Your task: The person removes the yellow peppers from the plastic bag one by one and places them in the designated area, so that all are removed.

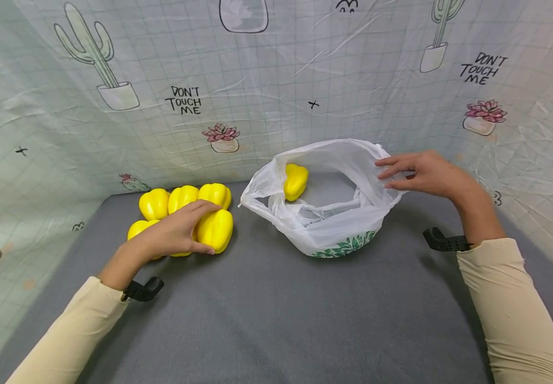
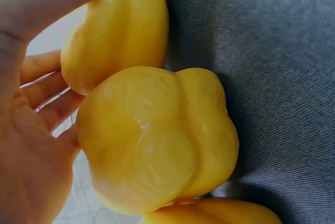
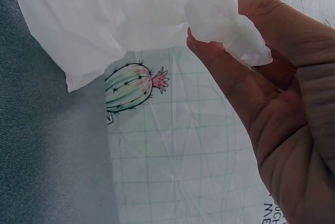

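Observation:
Several yellow bell peppers (image 1: pixel 153 204) sit in a cluster at the left of the grey surface. My left hand (image 1: pixel 176 230) grips the front right pepper (image 1: pixel 215 231), fingers over its top and thumb low on its near side. In the left wrist view, another pepper (image 2: pixel 157 140) bulges close to the palm. A white plastic bag (image 1: pixel 334 234) with a green leaf print lies with its mouth spread, one yellow pepper (image 1: pixel 295 182) inside at the left. At the bag's right rim, my right hand (image 1: pixel 425 173) touches the plastic with extended, slightly spread fingers.
A printed curtain (image 1: pixel 276 80) with cactus drawings stands behind and beside the grey surface (image 1: pixel 276 320). Black straps (image 1: pixel 447 241) circle both wrists, below cream sleeves (image 1: pixel 507 298).

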`<state>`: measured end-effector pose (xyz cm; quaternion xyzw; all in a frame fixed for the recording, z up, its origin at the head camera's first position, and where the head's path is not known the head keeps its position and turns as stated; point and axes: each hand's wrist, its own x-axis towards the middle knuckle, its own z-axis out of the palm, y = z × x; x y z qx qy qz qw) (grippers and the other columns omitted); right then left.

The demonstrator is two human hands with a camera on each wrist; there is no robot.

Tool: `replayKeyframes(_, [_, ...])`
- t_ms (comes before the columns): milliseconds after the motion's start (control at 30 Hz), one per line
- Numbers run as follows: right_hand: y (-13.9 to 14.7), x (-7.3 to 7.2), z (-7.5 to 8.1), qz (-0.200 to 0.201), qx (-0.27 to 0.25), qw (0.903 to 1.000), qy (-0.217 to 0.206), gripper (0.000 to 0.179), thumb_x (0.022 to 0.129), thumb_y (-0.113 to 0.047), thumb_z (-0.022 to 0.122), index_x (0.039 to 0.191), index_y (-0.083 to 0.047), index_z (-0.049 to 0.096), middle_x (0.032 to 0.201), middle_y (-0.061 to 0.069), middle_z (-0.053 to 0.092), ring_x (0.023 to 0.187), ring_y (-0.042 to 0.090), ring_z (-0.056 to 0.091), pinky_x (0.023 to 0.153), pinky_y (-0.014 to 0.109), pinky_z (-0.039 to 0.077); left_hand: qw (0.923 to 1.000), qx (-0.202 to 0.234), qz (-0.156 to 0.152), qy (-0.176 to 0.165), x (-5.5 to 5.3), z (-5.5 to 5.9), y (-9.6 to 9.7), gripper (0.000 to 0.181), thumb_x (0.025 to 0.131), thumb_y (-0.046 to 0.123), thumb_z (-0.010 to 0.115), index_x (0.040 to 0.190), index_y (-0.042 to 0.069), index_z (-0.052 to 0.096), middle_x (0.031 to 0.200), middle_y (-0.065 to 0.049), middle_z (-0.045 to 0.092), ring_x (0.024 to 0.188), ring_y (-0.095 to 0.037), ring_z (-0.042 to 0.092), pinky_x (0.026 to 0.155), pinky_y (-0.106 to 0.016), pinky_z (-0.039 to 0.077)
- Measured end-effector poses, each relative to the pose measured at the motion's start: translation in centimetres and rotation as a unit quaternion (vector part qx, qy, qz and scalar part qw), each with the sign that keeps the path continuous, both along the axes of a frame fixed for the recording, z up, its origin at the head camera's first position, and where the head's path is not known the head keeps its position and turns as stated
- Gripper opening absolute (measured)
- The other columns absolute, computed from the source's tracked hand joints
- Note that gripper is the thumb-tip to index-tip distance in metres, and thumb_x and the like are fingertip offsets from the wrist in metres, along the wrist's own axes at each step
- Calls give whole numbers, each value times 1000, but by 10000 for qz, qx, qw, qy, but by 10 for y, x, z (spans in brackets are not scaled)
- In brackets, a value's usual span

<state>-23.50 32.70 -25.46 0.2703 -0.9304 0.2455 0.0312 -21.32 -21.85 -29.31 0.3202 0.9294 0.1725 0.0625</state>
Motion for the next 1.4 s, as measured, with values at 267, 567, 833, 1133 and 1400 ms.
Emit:
replayKeyframes(267, [2,0,-2,18,89,9999,-47,20,88,-13,80,108,-16,81,137,6,65,114,-9,54,77,9,49,9999,55,-123,16,-1,-1,-2,92,72,31,94,145,0,48,146,-16,51,135,-33,45,112,-53,37])
replayKeyframes(567, [0,0,-1,-62,244,9997,-72,19,89,-14,80,107,-18,81,136,5,66,113,0,60,77,10,49,9986,-198,-380,302,-2,14,3,84,86,46,81,150,5,45,153,-11,46,140,-33,39,116,-52,32])
replayKeyframes(833, [-1,1,-1,-32,258,9996,-106,19,89,-13,79,108,-14,81,137,8,65,91,2,61,64,18,47,9784,513,-1024,1722,-8,41,37,51,95,24,72,141,8,57,147,-8,52,136,-29,45,111,-52,39])
replayKeyframes(1133, [-3,3,-1,15,157,9998,95,19,91,-13,77,110,-15,80,136,8,65,103,0,59,65,19,47,9537,950,-1813,2202,-23,53,106,41,94,13,66,133,4,61,138,-11,57,130,-30,49,110,-44,41])
replayKeyframes(1400, [-4,3,-1,0,162,9996,243,19,92,-14,76,111,-17,81,136,6,66,115,0,58,70,16,46,9688,359,-1790,1675,-34,56,175,37,95,5,61,132,3,59,133,-11,57,124,-27,51,109,-37,40])
